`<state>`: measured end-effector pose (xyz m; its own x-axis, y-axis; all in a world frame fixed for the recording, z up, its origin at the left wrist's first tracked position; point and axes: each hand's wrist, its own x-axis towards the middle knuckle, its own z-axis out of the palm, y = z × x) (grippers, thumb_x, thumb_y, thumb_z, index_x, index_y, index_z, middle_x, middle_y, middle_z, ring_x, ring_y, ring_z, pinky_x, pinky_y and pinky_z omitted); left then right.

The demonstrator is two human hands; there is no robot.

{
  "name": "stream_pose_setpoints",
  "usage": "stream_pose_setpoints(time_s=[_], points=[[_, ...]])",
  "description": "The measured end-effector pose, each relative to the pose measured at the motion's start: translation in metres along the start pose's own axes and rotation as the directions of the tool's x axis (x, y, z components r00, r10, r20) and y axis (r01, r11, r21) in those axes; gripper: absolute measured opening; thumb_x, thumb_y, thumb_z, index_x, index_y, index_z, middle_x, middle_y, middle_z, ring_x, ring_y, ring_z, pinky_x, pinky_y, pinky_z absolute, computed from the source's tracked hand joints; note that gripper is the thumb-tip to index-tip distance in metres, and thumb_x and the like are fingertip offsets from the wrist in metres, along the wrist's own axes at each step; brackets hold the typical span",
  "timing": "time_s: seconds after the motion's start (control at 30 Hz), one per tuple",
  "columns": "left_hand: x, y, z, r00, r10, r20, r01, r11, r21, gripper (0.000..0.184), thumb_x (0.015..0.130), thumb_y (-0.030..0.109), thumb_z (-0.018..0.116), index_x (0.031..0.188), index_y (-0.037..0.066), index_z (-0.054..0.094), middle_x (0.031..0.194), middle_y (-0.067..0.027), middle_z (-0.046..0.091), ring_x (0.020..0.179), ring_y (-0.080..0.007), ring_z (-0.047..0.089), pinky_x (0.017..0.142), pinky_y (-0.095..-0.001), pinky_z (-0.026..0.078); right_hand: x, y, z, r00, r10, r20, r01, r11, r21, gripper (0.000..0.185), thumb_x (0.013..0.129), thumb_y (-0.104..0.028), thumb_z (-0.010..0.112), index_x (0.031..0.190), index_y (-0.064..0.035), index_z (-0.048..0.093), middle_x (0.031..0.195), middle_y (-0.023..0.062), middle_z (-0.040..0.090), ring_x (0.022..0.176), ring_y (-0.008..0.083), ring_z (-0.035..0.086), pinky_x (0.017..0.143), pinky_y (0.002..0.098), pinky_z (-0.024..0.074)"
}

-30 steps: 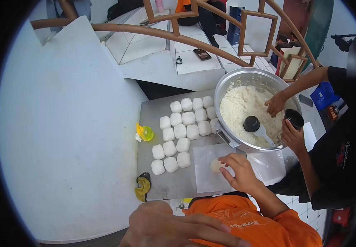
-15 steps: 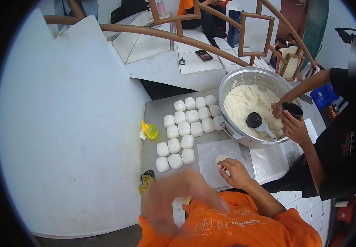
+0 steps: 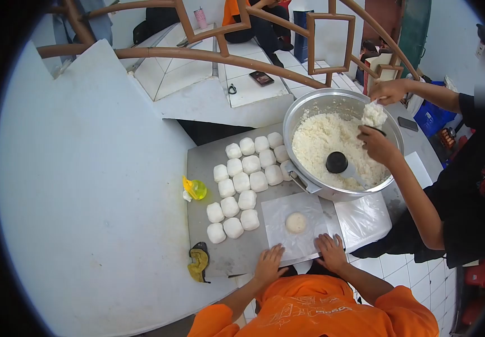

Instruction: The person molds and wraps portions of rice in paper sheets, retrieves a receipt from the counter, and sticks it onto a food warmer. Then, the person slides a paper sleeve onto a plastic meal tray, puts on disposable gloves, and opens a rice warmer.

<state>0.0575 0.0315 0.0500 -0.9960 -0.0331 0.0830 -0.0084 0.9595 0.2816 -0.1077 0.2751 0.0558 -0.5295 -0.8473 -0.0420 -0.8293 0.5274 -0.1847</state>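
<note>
A round, flat-topped portion of rice (image 3: pixel 296 223) sits on a translucent wrapping sheet (image 3: pixel 277 209) in front of me. At the sheet's near left corner my left hand (image 3: pixel 269 265) lies with fingers stretched out. My right hand (image 3: pixel 331 253) rests at the near right corner, its fingers spread and holding nothing. To the left stand rows of white wrapped rice packs (image 3: pixel 241 182). A big metal pot (image 3: pixel 293 129) of cooked rice (image 3: pixel 324 132) stands beyond the sheet, with a black cup-shaped mould (image 3: pixel 337 162) and a rice paddle (image 3: pixel 356 175) in it.
A co-worker in black (image 3: pixel 467 185) scoops rice over the pot from the right. Clear plastic sheets (image 3: pixel 364 220) lie right of my right hand. A bottle of yellow-green liquid (image 3: pixel 197 190) and a yellow-black cloth (image 3: pixel 198 263) are at the table's left edge. A brown railing (image 3: pixel 197 53) runs behind.
My left hand has come down from near the camera onto the sheet's edge. My right hand has left the rice portion. The co-worker has lifted a scoop of rice.
</note>
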Motion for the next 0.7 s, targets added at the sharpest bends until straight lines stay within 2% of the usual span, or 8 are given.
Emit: stream_pose_setpoints(time_s=[0.2, 0.3, 0.4, 0.47, 0.5, 0.53, 0.6, 0.7], points=[[-0.026, 0.001, 0.024, 0.996, -0.043, 0.082, 0.044, 0.999, -0.016, 0.046, 0.090, 0.030, 0.071, 0.131, 0.014, 0.059, 0.142, -0.0023, 0.056, 0.130, -0.0185, 0.051, 0.107, -0.0485, 0.033, -0.023, 0.028, 0.037, 0.987, -0.128, -0.093, 0.133, 0.990, 0.054, 0.048, 0.081, -0.025, 0.075, 0.127, -0.0160, 0.061, 0.139, 0.0077, 0.054, 0.134, 0.0259, 0.046, 0.113, 0.0574, 0.0278], [-0.035, 0.001, 0.031, 0.997, -0.072, -0.036, 0.071, 0.997, -0.033, 0.029, 0.087, 0.022, 0.073, 0.114, 0.014, 0.067, 0.130, -0.0015, 0.062, 0.121, -0.0197, 0.057, 0.103, -0.0455, 0.037, -0.022, 0.037, 0.034, 0.973, -0.166, -0.159, 0.195, 0.963, 0.188, 0.033, 0.080, -0.021, 0.074, 0.112, -0.0147, 0.069, 0.130, 0.0086, 0.059, 0.125, 0.0270, 0.052, 0.110, 0.0551, 0.0314], [-0.011, 0.000, 0.019, 0.920, -0.333, -0.206, 0.248, 0.903, -0.350, 0.017, 0.086, 0.020, 0.075, 0.099, 0.010, 0.071, 0.108, -0.0068, 0.069, 0.099, -0.0254, 0.066, 0.089, -0.0420, 0.047, -0.001, 0.042, 0.013, 0.983, -0.049, -0.177, 0.128, 0.877, 0.464, 0.020, 0.081, -0.017, 0.072, 0.100, -0.0109, 0.073, 0.116, 0.0120, 0.065, 0.110, 0.0313, 0.060, 0.103, 0.0497, 0.0395], [0.027, 0.003, -0.008, 0.795, -0.558, -0.239, 0.338, 0.734, -0.589, 0.015, 0.086, 0.017, 0.074, 0.096, 0.006, 0.071, 0.091, -0.0138, 0.069, 0.080, -0.0326, 0.067, 0.071, -0.0411, 0.051, 0.031, 0.044, -0.007, 0.988, 0.084, -0.133, 0.028, 0.740, 0.672, 0.016, 0.083, -0.015, 0.069, 0.097, -0.0073, 0.073, 0.103, 0.0155, 0.068, 0.098, 0.0353, 0.065, 0.095, 0.0461, 0.0467], [0.043, -0.004, -0.016, 0.770, -0.614, -0.172, 0.431, 0.700, -0.569, 0.015, 0.087, 0.017, 0.073, 0.095, 0.005, 0.071, 0.087, -0.0154, 0.069, 0.074, -0.0341, 0.066, 0.066, -0.0415, 0.051, 0.051, 0.046, -0.010, 0.984, 0.152, -0.093, -0.027, 0.641, 0.767, 0.015, 0.085, -0.013, 0.067, 0.096, -0.0052, 0.073, 0.096, 0.0176, 0.069, 0.093, 0.0375, 0.067, 0.089, 0.0446, 0.0505], [0.058, -0.017, -0.017, 0.736, -0.669, -0.104, 0.522, 0.659, -0.541, 0.014, 0.088, 0.017, 0.072, 0.094, 0.004, 0.071, 0.083, -0.0171, 0.069, 0.068, -0.0356, 0.065, 0.062, -0.0419, 0.050, 0.070, 0.046, 0.001, 0.961, 0.235, -0.147, -0.042, 0.647, 0.762, 0.015, 0.086, -0.012, 0.066, 0.097, -0.0038, 0.072, 0.095, 0.0187, 0.069, 0.092, 0.0377, 0.067, 0.086, 0.0461, 0.0517], [0.072, -0.040, 0.003, 0.700, -0.704, -0.121, 0.546, 0.636, -0.545, 0.023, 0.086, 0.014, 0.072, 0.107, 0.005, 0.069, 0.092, -0.0154, 0.070, 0.080, -0.0341, 0.066, 0.074, -0.0429, 0.050, 0.093, 0.047, 0.009, 0.942, 0.295, -0.161, -0.111, 0.725, 0.680, 0.018, 0.087, -0.012, 0.065, 0.101, -0.0013, 0.069, 0.096, 0.0204, 0.069, 0.093, 0.0389, 0.068, 0.083, 0.0490, 0.0528], [0.075, -0.027, 0.026, 0.564, -0.698, -0.441, 0.593, 0.714, -0.371, 0.040, 0.086, 0.015, 0.072, 0.123, 0.005, 0.061, 0.109, -0.0153, 0.067, 0.102, -0.0337, 0.061, 0.091, -0.0469, 0.043, 0.106, 0.044, 0.005, 0.968, 0.251, -0.006, -0.224, 0.873, 0.434, 0.022, 0.085, -0.010, 0.065, 0.105, -0.0013, 0.065, 0.105, 0.0217, 0.068, 0.094, 0.0406, 0.067, 0.084, 0.0505, 0.0523]])
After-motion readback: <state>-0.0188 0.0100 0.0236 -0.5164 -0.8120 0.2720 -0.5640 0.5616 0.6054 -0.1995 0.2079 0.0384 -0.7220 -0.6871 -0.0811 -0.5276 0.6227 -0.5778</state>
